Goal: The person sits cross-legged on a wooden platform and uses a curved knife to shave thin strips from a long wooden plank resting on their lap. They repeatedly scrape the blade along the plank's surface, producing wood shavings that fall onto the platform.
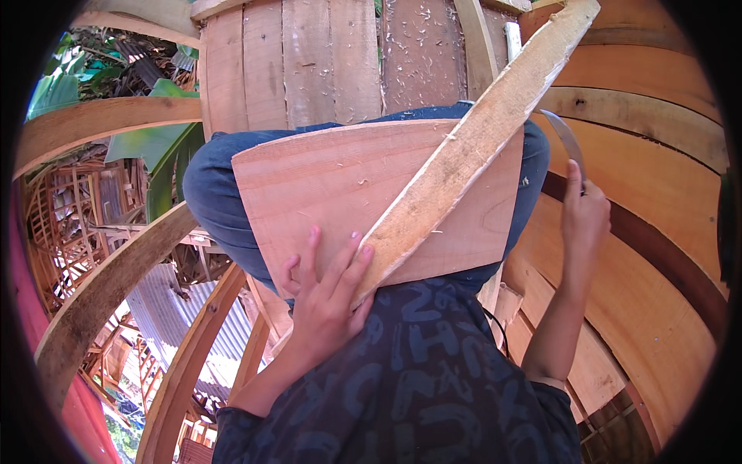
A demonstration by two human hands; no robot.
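Note:
A flat pinkish wooden board point(309, 185) with a curved far edge lies across my lap. Over it, slanting from near my belly to the far right, rests a long pale wooden strip point(456, 162) with rough, frayed edges. My left hand point(328, 298) holds the strip's near end between thumb and index finger, while its other fingers stretch out over the board. Off to the right, clear of the strip, my right hand point(585, 213) is wrapped round the handle of a curved-blade knife point(566, 135). Its blade points away from me, its tip close to the strip's right edge; most of the handle is hidden.
My crossed legs point(224, 182) support the board. Beyond them are floor planks point(309, 62) scattered with shavings. An orange-brown plank wall point(641, 201) curves along my right. Bare wooden beams point(108, 271) frame the left side, with corrugated metal sheets point(178, 325) and banana leaves point(158, 147) below.

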